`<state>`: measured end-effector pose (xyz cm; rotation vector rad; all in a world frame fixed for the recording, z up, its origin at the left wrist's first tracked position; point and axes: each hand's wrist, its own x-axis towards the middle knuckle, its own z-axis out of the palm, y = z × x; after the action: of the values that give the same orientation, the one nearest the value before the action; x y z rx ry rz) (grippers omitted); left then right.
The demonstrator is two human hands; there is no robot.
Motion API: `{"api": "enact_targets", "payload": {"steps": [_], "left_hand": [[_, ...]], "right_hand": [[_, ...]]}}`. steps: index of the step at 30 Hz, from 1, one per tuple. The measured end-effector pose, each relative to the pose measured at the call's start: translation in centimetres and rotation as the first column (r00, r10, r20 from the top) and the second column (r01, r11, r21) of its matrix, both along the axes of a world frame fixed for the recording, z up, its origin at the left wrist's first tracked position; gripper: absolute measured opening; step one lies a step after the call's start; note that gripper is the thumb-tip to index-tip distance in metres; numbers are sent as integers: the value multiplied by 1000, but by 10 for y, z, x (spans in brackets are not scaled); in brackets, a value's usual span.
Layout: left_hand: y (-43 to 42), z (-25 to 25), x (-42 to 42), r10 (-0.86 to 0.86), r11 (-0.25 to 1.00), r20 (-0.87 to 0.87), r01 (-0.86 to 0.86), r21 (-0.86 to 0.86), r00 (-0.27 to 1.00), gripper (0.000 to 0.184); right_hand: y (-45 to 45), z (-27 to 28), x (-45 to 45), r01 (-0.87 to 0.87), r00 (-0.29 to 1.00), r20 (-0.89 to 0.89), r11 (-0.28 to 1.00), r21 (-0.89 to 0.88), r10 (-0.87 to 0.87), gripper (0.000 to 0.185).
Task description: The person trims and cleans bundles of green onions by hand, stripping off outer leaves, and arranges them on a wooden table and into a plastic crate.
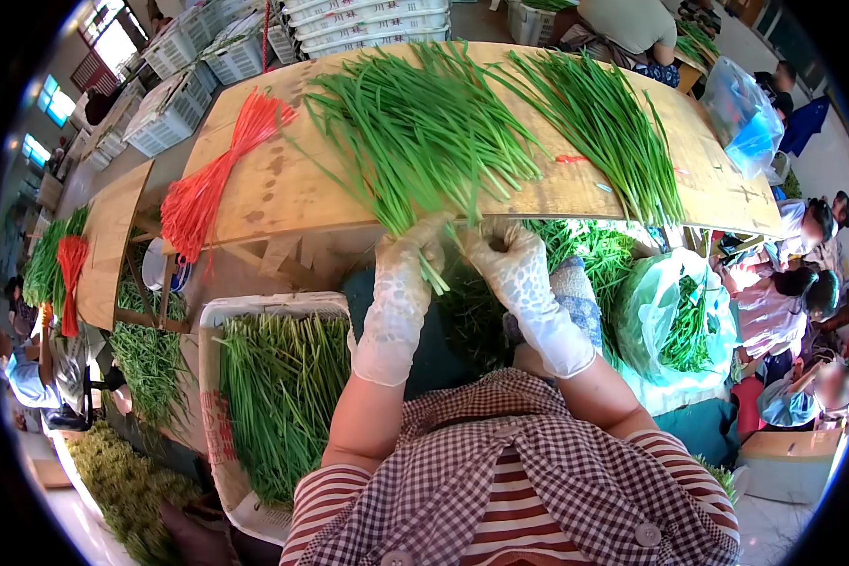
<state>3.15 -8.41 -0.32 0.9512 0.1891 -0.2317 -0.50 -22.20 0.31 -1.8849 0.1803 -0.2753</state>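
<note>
Both my hands wear thin whitish gloves and meet at the front edge of the wooden table (302, 193). My left hand (413, 253) is wrapped round the lower stems of a small bunch of green stalks (396, 200), whose cut ends poke out below it. Close beside it, my right hand (502, 247) has its fingers pinched at a few green stems; exactly what they grip is too small to tell. Behind my hands lies a loose pile of long green stalks (424, 113). A tied bundle (613, 132) rests to its right.
Red ties (226, 174) hang over the table's left side. At lower left stands a white crate (212, 377) of green stalks. A plastic bag (646, 311) with greens is at right, and a blue bag (740, 113) at the table's right end. Other people sit at both sides.
</note>
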Motion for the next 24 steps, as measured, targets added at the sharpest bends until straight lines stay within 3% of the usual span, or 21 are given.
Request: {"api": "enact_targets", "payload": {"steps": [4,5,7,9,10,11,12,15,17,18,21,22,24], "left_hand": [[11,3,4,60,997,0,-60,-46,998,13],[14,3,6,52,996,27,-50,-76,998,13],[21,3,8,36,990,77,-26,-136,996,14],[26,11,7,91,992,22,-89,-94,996,18],[26,13,4,148,984,-23,-149,-98,989,19],[27,13,1,199,974,-66,-204,-94,978,20],[34,-3,4,81,993,-5,-81,-88,997,21],[19,-13,8,35,999,-113,-36,-11,993,21],[12,-13,4,14,1000,-92,-13,12,996,23],[6,-8,3,34,999,-106,-30,38,994,23],[-7,-12,9,97,993,-123,-88,78,988,23],[-7,-14,11,87,993,-137,-75,88,987,23],[-6,-21,15,66,996,-149,-56,70,987,21]], "right_hand": [[-24,-11,-33,-255,967,-91,875,-412,239,24],[-35,-23,-38,-453,891,-317,690,-565,326,24],[-53,-49,-46,-671,725,-648,452,-588,233,23],[-55,-36,-44,-343,939,-277,643,-685,205,24],[-54,-24,-46,-172,984,-81,725,-667,159,25],[-49,0,-38,-71,989,49,730,-680,142,24],[-44,8,-26,65,963,239,754,-653,124,23],[-23,28,9,214,936,348,695,-687,55,21],[-11,13,33,61,982,151,571,-819,112,33],[-1,7,41,86,985,153,538,-839,80,30],[5,10,32,-109,949,144,721,-685,281,31],[8,17,23,-239,959,-33,742,-627,281,31],[-9,24,17,-221,945,38,724,-654,324,29]]}}
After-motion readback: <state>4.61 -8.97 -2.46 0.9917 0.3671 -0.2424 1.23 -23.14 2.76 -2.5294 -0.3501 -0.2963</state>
